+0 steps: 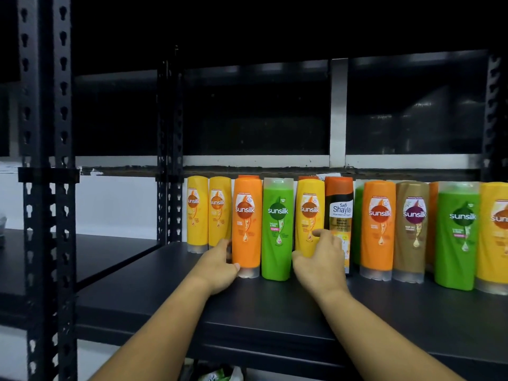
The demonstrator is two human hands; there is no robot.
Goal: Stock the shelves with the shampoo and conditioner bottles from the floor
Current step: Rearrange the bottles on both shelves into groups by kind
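Fingers of the left hand wrap the orange Sunsilk bottle, the right hand grips the yellow Sunsilk bottle; both stand cap-down on the shelf, likely being squared into line.

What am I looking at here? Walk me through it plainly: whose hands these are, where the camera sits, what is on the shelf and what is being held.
There is no machine here. A person is working with two bare hands, filmed by one wide-angle camera worn on the head, so the arms reach in from the bottom of the picture.

The dark surface is a shelf in a black metal rack. A row of upright bottles stands on it, mostly Sunsilk in yellow, orange, green and brown, plus one Safi Shayla bottle.

The left hand grips the lower part of an orange Sunsilk bottle. The right hand grips a yellow Sunsilk bottle. A green Sunsilk bottle stands between those two.
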